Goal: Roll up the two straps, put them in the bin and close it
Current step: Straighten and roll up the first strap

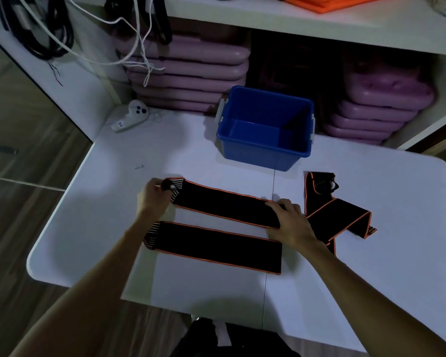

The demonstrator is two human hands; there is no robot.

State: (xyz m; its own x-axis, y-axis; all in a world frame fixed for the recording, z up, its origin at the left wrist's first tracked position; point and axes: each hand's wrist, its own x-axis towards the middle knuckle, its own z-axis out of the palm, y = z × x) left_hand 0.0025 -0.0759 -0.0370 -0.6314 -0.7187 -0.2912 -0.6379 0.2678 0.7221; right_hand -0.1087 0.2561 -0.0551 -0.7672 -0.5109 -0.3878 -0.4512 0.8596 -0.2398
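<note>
Holding the far strap [224,206] at both ends, the person has it flat on the bench [371,292]. The left hand [153,198] pinches the striped end at 9 o'clock, its grip closed on the cloth. The right hand [290,222] lies open and flat on the other end at 3 o'clock, pressing it down and grasping nothing.

The risk, I think, is a crooked roll: if the first turn is not square to the orange edges, the coil will go to a cone shape and may open again in the bin [265,127]. The elastic cloth can also spring back if the pinch becomes loose.

This strap has its long axis from 9 to 3 o'clock, the right end a little nearer to the person. The near strap [214,247] lies just beside it at 6 o'clock, almost parallel, not touching. A third black piece [337,215] lies folded at 3 o'clock. The bin stands open at 12 o'clock; I see no lid.
</note>
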